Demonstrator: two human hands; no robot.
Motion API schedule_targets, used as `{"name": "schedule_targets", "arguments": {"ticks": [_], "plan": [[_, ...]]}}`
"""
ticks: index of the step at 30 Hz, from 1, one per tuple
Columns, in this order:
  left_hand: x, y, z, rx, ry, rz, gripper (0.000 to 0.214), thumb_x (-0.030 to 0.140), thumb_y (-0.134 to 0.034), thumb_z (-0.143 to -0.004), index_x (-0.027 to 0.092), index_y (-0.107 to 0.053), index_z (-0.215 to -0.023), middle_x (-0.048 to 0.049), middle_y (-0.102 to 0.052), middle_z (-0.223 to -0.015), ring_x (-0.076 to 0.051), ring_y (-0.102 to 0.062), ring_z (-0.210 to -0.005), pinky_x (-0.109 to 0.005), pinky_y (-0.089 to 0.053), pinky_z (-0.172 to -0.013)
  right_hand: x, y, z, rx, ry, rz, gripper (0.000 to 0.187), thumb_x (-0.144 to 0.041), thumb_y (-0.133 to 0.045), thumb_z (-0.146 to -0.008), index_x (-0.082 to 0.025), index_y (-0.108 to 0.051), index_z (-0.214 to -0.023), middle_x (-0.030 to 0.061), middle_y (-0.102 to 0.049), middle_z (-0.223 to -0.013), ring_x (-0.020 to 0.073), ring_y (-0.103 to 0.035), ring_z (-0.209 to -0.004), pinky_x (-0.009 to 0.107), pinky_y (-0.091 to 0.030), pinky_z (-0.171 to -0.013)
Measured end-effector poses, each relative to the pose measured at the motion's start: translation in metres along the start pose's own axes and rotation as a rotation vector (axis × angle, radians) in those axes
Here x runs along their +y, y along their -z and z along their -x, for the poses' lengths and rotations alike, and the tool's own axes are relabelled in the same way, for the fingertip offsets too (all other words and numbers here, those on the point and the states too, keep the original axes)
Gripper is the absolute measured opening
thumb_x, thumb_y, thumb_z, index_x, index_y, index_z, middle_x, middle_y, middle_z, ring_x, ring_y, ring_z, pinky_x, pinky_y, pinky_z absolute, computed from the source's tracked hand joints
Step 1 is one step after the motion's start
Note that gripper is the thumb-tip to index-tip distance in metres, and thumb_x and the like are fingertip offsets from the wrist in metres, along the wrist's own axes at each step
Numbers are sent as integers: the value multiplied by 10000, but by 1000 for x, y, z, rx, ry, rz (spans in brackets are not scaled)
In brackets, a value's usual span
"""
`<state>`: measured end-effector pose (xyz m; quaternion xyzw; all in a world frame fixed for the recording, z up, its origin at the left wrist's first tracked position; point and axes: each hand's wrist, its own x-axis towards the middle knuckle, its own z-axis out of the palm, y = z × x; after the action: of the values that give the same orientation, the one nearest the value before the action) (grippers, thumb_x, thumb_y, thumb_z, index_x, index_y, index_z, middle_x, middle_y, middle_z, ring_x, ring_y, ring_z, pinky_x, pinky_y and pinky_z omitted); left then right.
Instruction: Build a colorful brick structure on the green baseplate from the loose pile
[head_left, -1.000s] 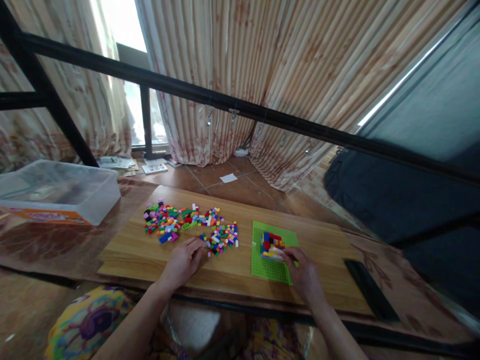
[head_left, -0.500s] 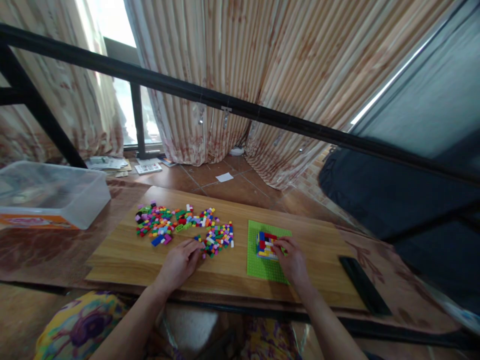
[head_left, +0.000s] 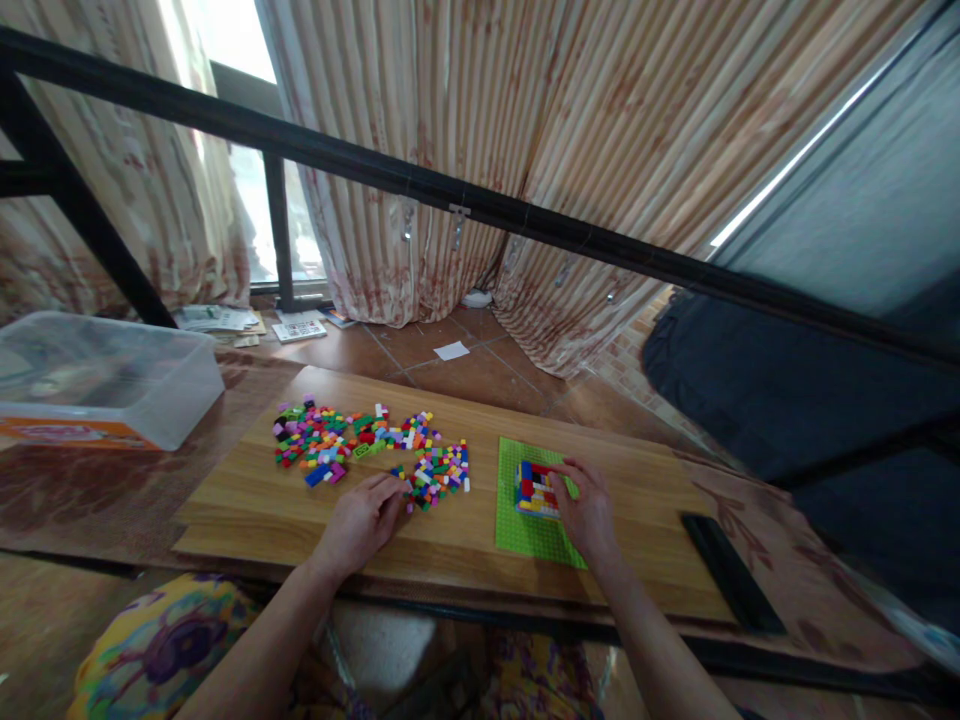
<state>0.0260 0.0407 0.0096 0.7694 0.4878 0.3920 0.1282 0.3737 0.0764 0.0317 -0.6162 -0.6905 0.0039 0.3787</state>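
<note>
My left hand [head_left: 366, 517] rests at the near edge of a pile of small coloured toy bricks [head_left: 442, 467]. Its fingers are curled together at the tips, and whatever they may pinch is too small to make out. On a green studded baseplate [head_left: 517, 530] stands a low, hollow brick structure [head_left: 527, 492] in red, blue, white and yellow. My right hand [head_left: 591, 512] reaches over the plate from the right. Its thumb and fingers are bent close at the structure's right side, covering part of it. Anything between those fingertips is hidden.
Both hands work over a wooden board [head_left: 247, 500]. A dark flat bar [head_left: 731, 572] lies at its right end. To the left stands a clear plastic bin [head_left: 172, 390] with an orange label. A black metal rail [head_left: 420, 185] crosses in front of striped curtains [head_left: 465, 90].
My right hand's fingers have shifted slightly on the structure, uncovering a bit more of its near side. The left hand stays by the pile. The view has moved a little.
</note>
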Motion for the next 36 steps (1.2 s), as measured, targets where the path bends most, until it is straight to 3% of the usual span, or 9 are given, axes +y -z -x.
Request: {"name": "schedule_targets", "arguments": {"ticks": [3, 8, 11, 17, 26, 36], "plan": [[1, 0, -1, -1, -6, -1, 168, 208, -475, -898, 196, -641, -914, -45, -690, -891, -153, -650, -836, -262, -518, -747, -3, -9, -19, -25, 20, 107, 353, -395, -446, -910, -149, -699, -929, 143, -640, -1056, 247, -551, -1029, 399, -430, -907], [3, 2, -2, -23, -4, 5, 157, 228, -478, -901, 193, -631, -908, -44, -675, -869, -151, -638, -810, -264, -515, -735, -11, -24, -49, -223, -8, 296, 316, -328, -410, -940, -181, -690, -943, 110, -688, -998, 228, -578, -999, 342, -389, -898], [3, 2, -2, -27, -1, 6, 158, 223, -476, -904, 199, -631, -919, -45, -677, -891, -152, -641, -833, -265, -514, -751, -16, -30, -56, -269, -5, 339, 311, -320, -406, -945, -193, -690, -953, 108, -695, -1013, 226, -586, -999, 325, -373, -890], [5, 2, -3, -30, 9, -12, 159, 210, -475, -898, 202, -631, -929, -42, -668, -882, -149, -639, -817, -263, -511, -741, -19, -40, -58, -328, 2, 348, 335, -323, -390, -948, -184, -695, -953, 113, -707, -998, 217, -615, -972, 306, -383, -860], [5, 1, -3, -28, 17, 2, 157, 199, -483, -892, 200, -635, -929, -44, -672, -880, -144, -642, -814, -250, -513, -725, -12, -47, -56, -344, 12, 326, 400, -404, -348, -951, -229, -691, -842, 75, -723, -771, 196, -651, -704, 288, -419, -669], [6, 0, -2, -57, 69, -3, 150, 211, -509, -879, 204, -645, -943, -44, -681, -918, -156, -647, -851, -256, -517, -748, -10, -51, -51, -346, -16, 336, 451, -437, -305, -953, -231, -681, -814, 82, -711, -710, 207, -653, -688, 305, -428, -666]]}}
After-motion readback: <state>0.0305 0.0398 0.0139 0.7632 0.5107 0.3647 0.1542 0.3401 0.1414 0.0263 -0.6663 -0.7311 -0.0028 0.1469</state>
